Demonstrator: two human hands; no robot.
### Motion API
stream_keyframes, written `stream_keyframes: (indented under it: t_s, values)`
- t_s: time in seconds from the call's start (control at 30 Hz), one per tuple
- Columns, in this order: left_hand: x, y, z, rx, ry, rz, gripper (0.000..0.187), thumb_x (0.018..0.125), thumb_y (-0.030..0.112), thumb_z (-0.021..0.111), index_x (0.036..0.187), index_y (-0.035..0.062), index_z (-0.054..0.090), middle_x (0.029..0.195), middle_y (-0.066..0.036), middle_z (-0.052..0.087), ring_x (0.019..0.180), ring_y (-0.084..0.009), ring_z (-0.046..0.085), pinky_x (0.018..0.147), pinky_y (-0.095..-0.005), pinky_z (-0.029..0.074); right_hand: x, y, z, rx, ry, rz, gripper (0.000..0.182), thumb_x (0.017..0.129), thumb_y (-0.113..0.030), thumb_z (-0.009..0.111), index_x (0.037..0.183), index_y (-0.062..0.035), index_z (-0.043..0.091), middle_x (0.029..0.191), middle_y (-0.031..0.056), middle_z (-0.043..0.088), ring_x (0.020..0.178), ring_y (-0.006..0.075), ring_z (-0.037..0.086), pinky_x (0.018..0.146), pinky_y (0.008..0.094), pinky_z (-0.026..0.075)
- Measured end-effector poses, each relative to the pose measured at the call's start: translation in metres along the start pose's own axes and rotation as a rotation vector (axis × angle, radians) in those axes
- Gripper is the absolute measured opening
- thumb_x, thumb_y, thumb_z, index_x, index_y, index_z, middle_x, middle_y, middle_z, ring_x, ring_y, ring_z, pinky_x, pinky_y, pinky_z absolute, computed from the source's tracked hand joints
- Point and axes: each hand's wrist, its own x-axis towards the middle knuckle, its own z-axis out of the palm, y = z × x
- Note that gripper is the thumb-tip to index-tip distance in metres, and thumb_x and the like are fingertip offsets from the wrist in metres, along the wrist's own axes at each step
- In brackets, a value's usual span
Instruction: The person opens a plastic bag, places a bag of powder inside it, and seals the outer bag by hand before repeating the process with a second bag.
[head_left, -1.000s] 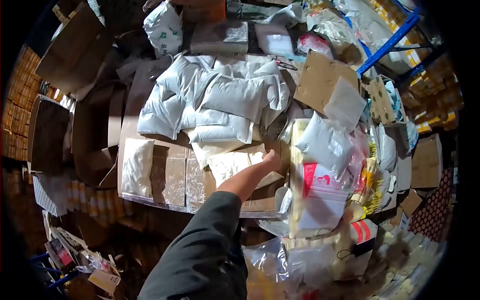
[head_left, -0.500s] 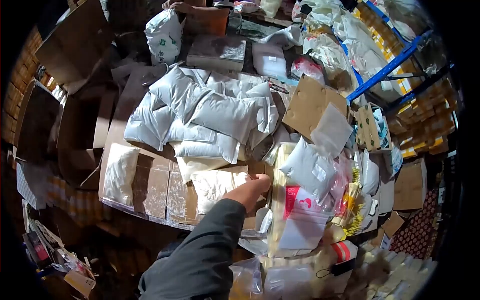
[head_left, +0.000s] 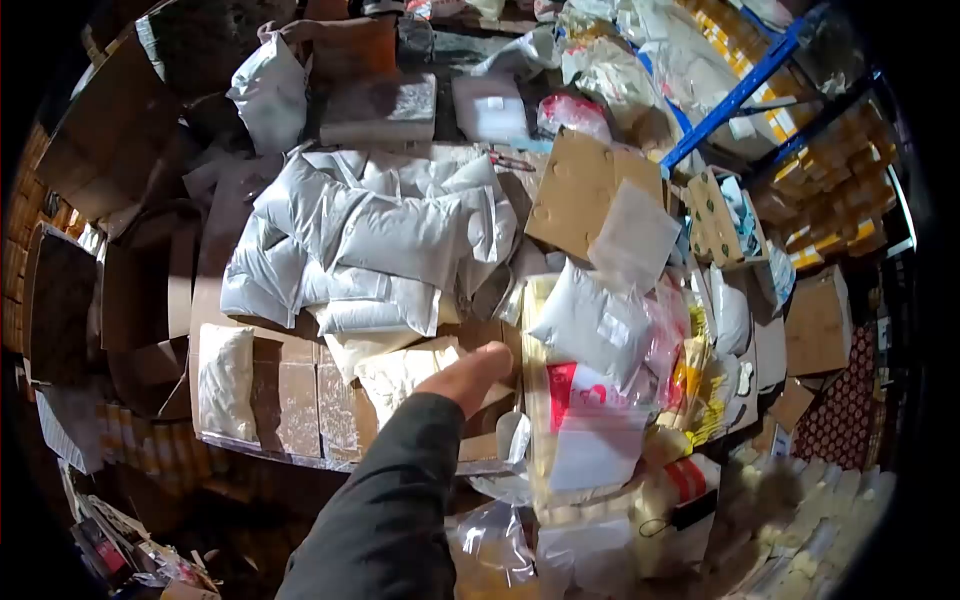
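Note:
Reaching in from the bottom in a dark sleeve, my left hand [head_left: 468, 380] is at the right end of a lumpy cream-coloured bag [head_left: 392, 377]. The thumb shows on top and the other fingers look curled under, largely hidden. What they hold, if anything, cannot be made out. Just behind that bag lies a pile of filled white bags [head_left: 400, 240]. A second cream bag [head_left: 227, 380] rests on the cardboard at the left. A scoop-like shiny piece [head_left: 512, 437] lies below and right of my hand. My right hand is out of view.
Across the table another person's hand [head_left: 290, 32] holds a white sack [head_left: 270, 95]. Open cardboard boxes [head_left: 150, 290] stand left. To the right are a filled white bag [head_left: 590, 318], a cardboard sheet [head_left: 585, 190] and a blue rack frame [head_left: 740, 95].
The view has shifted, so most things sit further left. My left hand stays by the cream bag's right end, its thumb now more raised. The other person's sack has turned slightly.

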Motion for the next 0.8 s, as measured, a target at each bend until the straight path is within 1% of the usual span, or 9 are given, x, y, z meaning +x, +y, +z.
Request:
stream_keyframes:
  t_s: [0.03,0.1,0.2,0.23,0.37,0.5,0.67,0.77,0.8]
  values:
    - [-0.023,-0.007,-0.006,0.065,0.140,0.091,0.022,0.083,0.023,0.068,0.103,0.0176,0.075,0.108,-0.002,0.070,0.101,-0.0269,0.066,0.074,-0.0451,0.056,-0.004,0.000,0.002,0.008,-0.001,0.006,0.025,0.093,-0.024,0.051,0.093,-0.0005,0.061,0.083,0.0143,0.064,0.071,0.0234,0.062,0.066,0.0382,0.050]
    - [-0.083,-0.013,-0.015,0.068,0.248,0.221,0.018,0.078,0.021,0.071,0.095,0.0188,0.076,0.100,-0.001,0.072,0.095,-0.0257,0.068,0.068,-0.0418,0.056,-0.013,-0.004,0.005,0.029,-0.012,0.015,0.025,0.093,-0.024,0.052,0.093,-0.0003,0.061,0.083,0.0141,0.064,0.071,0.0232,0.062,0.066,0.0378,0.051]
    - [-0.195,0.011,-0.083,0.257,0.068,0.170,0.031,0.069,0.024,0.082,0.100,0.0198,0.076,0.105,-0.001,0.072,0.101,-0.0250,0.067,0.074,-0.0436,0.057,-0.012,-0.003,0.008,0.045,-0.023,0.025,0.025,0.093,-0.023,0.052,0.093,0.0001,0.061,0.083,0.0138,0.064,0.071,0.0229,0.063,0.066,0.0373,0.051]
    - [-0.197,0.005,-0.078,0.291,0.068,0.241,0.027,0.064,0.019,0.081,0.091,0.0192,0.077,0.096,-0.002,0.073,0.095,-0.0284,0.068,0.064,-0.0452,0.056,-0.011,-0.001,0.009,0.043,-0.021,0.026,0.025,0.093,-0.023,0.052,0.093,0.0002,0.061,0.083,0.0138,0.064,0.071,0.0228,0.063,0.066,0.0371,0.051]
    - [-0.267,-0.001,-0.073,0.160,0.116,0.454,0.035,0.060,0.023,0.083,0.093,0.0132,0.074,0.087,-0.009,0.071,0.088,-0.0310,0.068,0.067,-0.0452,0.055,-0.010,0.000,0.012,0.049,-0.041,0.025,0.025,0.092,-0.023,0.052,0.093,0.0006,0.061,0.083,0.0134,0.065,0.071,0.0223,0.064,0.065,0.0364,0.052]
    - [-0.334,0.027,-0.058,0.035,0.168,0.576,0.026,0.064,0.026,0.079,0.082,0.0089,0.072,0.082,-0.011,0.070,0.082,-0.0316,0.068,0.066,-0.0440,0.055,-0.013,0.005,0.016,0.044,-0.067,0.019,0.025,0.092,-0.022,0.052,0.092,0.0011,0.061,0.083,0.0130,0.065,0.070,0.0219,0.065,0.065,0.0357,0.053]
    - [-0.436,0.031,-0.075,-0.127,0.473,0.315,0.026,0.069,0.030,0.074,0.069,0.0036,0.070,0.076,-0.014,0.070,0.074,-0.0324,0.068,0.065,-0.0424,0.054,-0.027,0.018,0.026,0.080,-0.115,0.045,0.025,0.092,-0.022,0.052,0.092,0.0016,0.061,0.083,0.0126,0.065,0.070,0.0214,0.065,0.065,0.0349,0.053]
    - [-0.487,0.021,-0.099,-0.479,0.563,0.185,0.028,0.069,0.030,0.068,0.071,0.0022,0.068,0.070,-0.017,0.065,0.069,-0.0381,0.065,0.062,-0.0446,0.052,-0.046,0.027,0.036,0.122,-0.160,0.080,0.025,0.092,-0.021,0.052,0.092,0.0019,0.061,0.083,0.0123,0.066,0.070,0.0211,0.066,0.065,0.0343,0.054]
    - [-0.493,0.017,-0.092,-0.651,0.683,0.186,0.033,0.069,0.032,0.069,0.064,-0.0003,0.065,0.065,-0.020,0.062,0.063,-0.0412,0.061,0.058,-0.0438,0.050,-0.053,0.032,0.041,0.141,-0.174,0.093,0.025,0.092,-0.021,0.052,0.092,0.0020,0.061,0.083,0.0122,0.066,0.070,0.0210,0.066,0.065,0.0342,0.054]
